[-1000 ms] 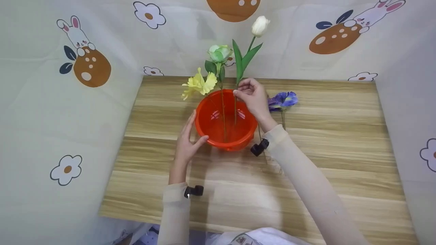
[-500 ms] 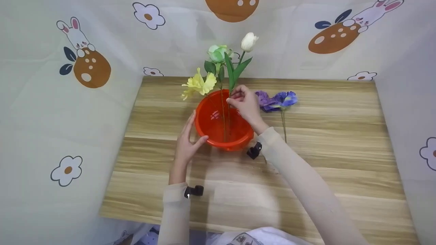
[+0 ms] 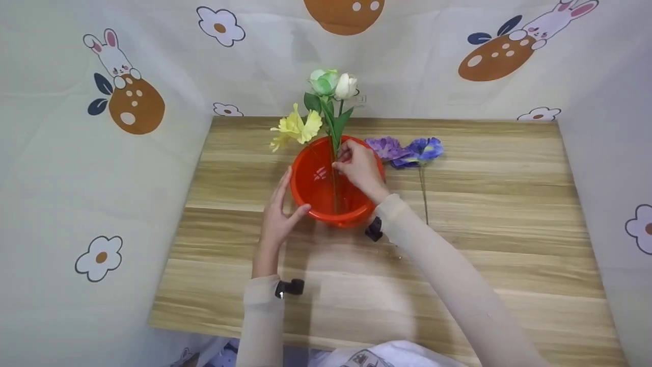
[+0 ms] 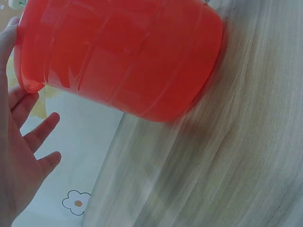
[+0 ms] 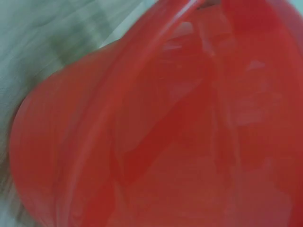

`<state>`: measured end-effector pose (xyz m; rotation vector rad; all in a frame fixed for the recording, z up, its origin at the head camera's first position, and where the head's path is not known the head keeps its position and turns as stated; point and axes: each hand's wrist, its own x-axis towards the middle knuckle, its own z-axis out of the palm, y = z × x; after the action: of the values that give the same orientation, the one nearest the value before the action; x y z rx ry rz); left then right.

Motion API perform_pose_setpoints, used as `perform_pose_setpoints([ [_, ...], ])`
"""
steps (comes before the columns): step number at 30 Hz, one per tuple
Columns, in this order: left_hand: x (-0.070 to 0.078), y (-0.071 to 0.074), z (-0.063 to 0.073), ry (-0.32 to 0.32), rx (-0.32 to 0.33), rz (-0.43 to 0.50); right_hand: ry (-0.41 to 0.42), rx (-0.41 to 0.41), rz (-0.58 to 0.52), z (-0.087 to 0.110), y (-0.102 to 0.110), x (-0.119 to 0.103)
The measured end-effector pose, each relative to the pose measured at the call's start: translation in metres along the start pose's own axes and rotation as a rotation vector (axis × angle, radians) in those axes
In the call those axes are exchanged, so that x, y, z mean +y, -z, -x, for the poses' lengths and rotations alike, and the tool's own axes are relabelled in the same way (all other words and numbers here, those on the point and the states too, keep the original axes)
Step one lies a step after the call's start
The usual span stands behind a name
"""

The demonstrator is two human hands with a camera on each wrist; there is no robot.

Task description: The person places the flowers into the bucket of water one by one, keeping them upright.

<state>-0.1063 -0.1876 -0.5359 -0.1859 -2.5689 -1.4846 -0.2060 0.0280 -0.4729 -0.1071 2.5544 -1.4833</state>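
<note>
A red plastic bucket (image 3: 333, 217) stands upright on the wooden table. My left hand (image 3: 277, 219) rests against its left side, fingers spread and thumb at the front rim. The left wrist view shows that hand's fingertips (image 4: 49, 122) right by the bucket wall. My right hand (image 3: 359, 165) reaches over the opening and pinches the green stem of a white artificial tulip (image 3: 346, 86). A pale green artificial rose (image 3: 324, 82) and a yellow artificial flower (image 3: 297, 126) stand in the bucket. Only the bucket (image 5: 156, 142) fills the right wrist view; the hand is hidden there.
On the table (image 3: 499, 214), right of the bucket, lie a purple artificial flower (image 3: 386, 148) and a blue-violet one (image 3: 425, 150), their stems toward the front. A patterned cloth (image 3: 417, 61) with rabbits and flowers hangs behind and along the sides.
My right hand has moved left and down with the tulip, lowering its stem into the bucket beside the rose. The purple flower shows more now. My left hand has stayed put.
</note>
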Motion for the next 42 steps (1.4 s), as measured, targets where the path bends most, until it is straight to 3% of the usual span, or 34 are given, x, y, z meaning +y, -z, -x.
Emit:
perform_pose_setpoints([
  [7,-0.002,0.000,0.000,-0.012,0.006,-0.006,-0.050,-0.046,0.073,-0.003,-0.005,0.002],
  [22,-0.003,-0.001,0.000,-0.029,0.012,0.005,-0.173,-0.160,0.112,-0.010,-0.009,0.002],
  [29,-0.004,0.000,-0.001,-0.030,0.011,0.014,-0.183,-0.175,0.133,-0.011,-0.010,0.002],
  [42,-0.004,-0.001,-0.001,-0.010,0.004,0.016,-0.178,-0.181,0.068,-0.010,-0.008,0.002],
])
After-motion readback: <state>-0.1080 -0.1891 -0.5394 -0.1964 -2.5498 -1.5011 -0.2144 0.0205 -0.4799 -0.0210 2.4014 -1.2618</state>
